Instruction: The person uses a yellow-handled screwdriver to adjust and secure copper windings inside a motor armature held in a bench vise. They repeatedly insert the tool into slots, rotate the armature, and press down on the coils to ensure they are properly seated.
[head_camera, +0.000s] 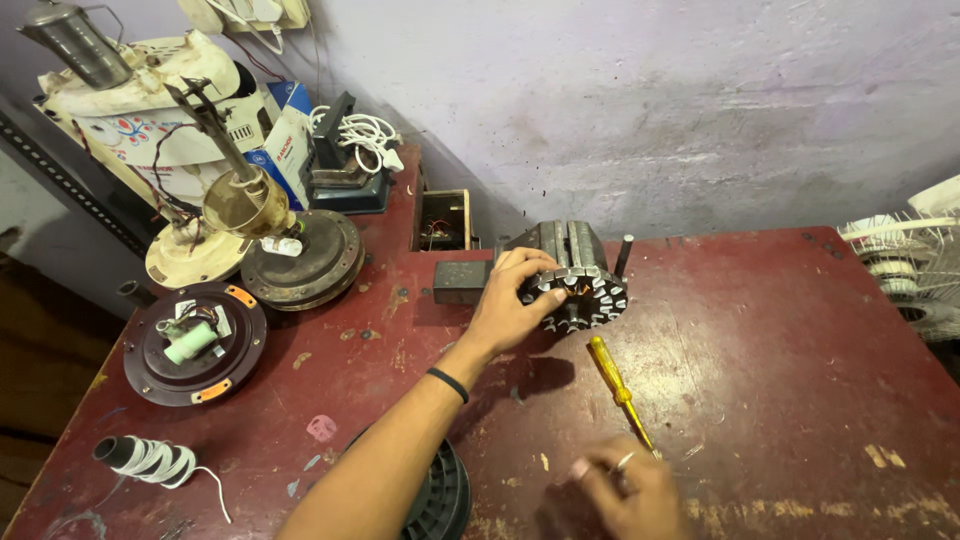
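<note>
table: dark red, scuffed
screwdriver: yellow handle
stator: grey steel, copper glints
wristband: black
wall: pale lilac

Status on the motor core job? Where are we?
Done: fan motor housings already lie open at the table's left. In hand: left hand grips the slotted metal core; right hand rests by the yellow screwdriver, not clearly holding it. Left: the core's slots look bare, and the wire spool sits untouched.
</note>
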